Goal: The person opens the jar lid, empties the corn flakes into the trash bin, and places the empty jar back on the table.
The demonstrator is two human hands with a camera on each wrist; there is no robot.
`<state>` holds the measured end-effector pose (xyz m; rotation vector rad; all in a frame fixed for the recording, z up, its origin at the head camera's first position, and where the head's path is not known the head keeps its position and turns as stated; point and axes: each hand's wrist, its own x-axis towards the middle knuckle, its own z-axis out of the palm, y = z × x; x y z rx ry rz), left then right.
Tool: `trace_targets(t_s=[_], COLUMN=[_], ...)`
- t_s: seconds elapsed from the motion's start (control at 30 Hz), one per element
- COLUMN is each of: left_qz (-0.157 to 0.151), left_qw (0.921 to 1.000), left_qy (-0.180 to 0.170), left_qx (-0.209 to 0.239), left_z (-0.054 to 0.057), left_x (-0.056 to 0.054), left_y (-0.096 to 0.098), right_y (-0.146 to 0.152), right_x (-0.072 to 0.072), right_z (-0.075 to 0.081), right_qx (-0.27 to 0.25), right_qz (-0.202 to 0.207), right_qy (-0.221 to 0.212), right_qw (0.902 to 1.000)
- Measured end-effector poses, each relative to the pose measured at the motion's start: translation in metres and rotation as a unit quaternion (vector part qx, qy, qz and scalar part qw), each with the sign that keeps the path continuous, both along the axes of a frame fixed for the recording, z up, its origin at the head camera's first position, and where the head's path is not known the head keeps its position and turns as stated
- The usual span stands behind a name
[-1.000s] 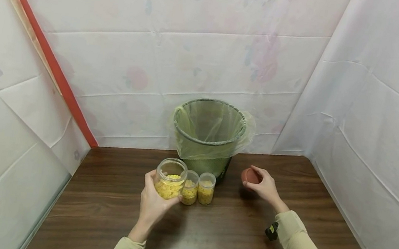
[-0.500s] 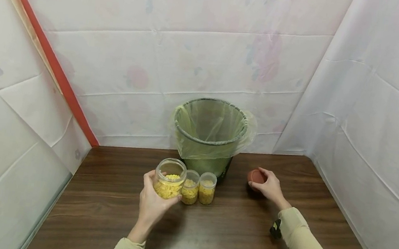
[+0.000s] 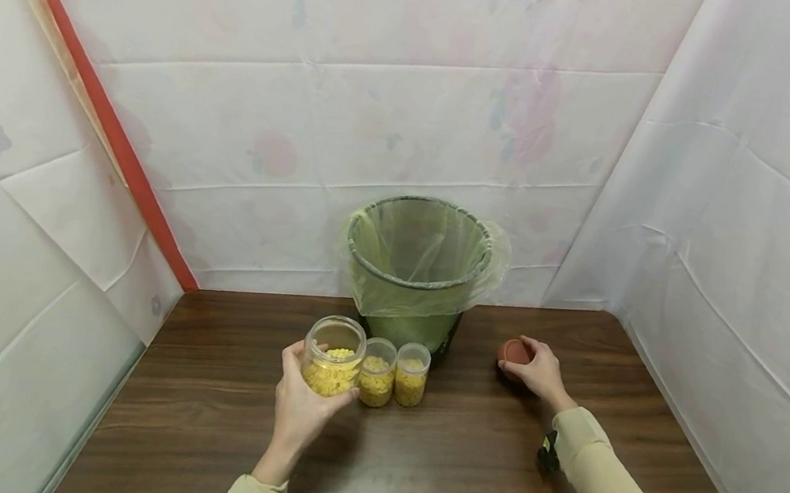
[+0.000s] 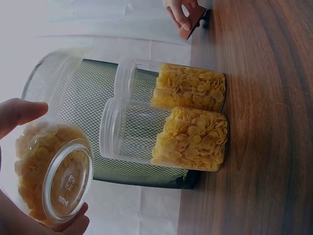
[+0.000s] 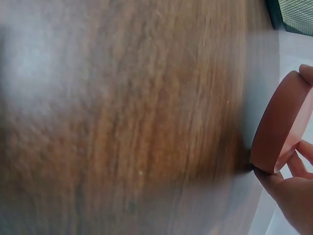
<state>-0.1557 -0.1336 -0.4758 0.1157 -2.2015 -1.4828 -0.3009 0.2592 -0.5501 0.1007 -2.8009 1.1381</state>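
Observation:
In the head view, my left hand (image 3: 305, 405) grips a clear, lidless jar (image 3: 332, 367) partly filled with yellow flakes, raised off the table and tilted. Its round base faces the left wrist camera. Just right of it, two more clear jars of flakes stand upright, a nearer one (image 4: 190, 137) and a farther one (image 4: 190, 88). My right hand (image 3: 539, 374) pinches a reddish-brown round lid (image 5: 281, 125) by its rim, over the table to the right of the bin. In the right wrist view, the lid is tilted with its lower edge at the tabletop; contact is hard to tell.
Behind the jars stands a dark mesh bin (image 4: 110, 178) lined with a thin, yellowish-green bag (image 3: 395, 301). White printed sheeting (image 3: 230, 133) rises at the back and both sides of the brown wooden table (image 3: 439, 477).
My right hand has carried the lid to the right and slightly lower, toward the tabletop. The left hand and its jar have stayed nearly still.

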Motion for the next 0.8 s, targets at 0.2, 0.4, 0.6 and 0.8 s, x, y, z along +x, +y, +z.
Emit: trace_targets(t_s=[0.2,0.4,0.6,0.8], left_qz=[0.005,0.016,0.03,0.038], left_qw=[0.9999,0.9998,0.9994,0.9991], left_qy=[0.0,-0.005,-0.004,0.003], left_qx=[0.009,0.012,0.016,0.018], left_z=[0.0,0.0,0.001,0.003], left_x=[0.0,0.0,0.0,0.0], left_y=[-0.001,-0.004,-0.007,-0.01], right_y=[0.001,0.003,0.006,0.007], right_x=[-0.004,-0.007,-0.01,-0.013], right_z=[0.0,-0.001,-0.003,-0.005], right_qx=[0.015,0.01,-0.002,-0.005], right_qz=[-0.013,-0.022,-0.034,-0.037], right_qy=[-0.002,-0.003,-0.007,-0.003], right_qw=[0.9998,0.9997,0.9994,0.9993])
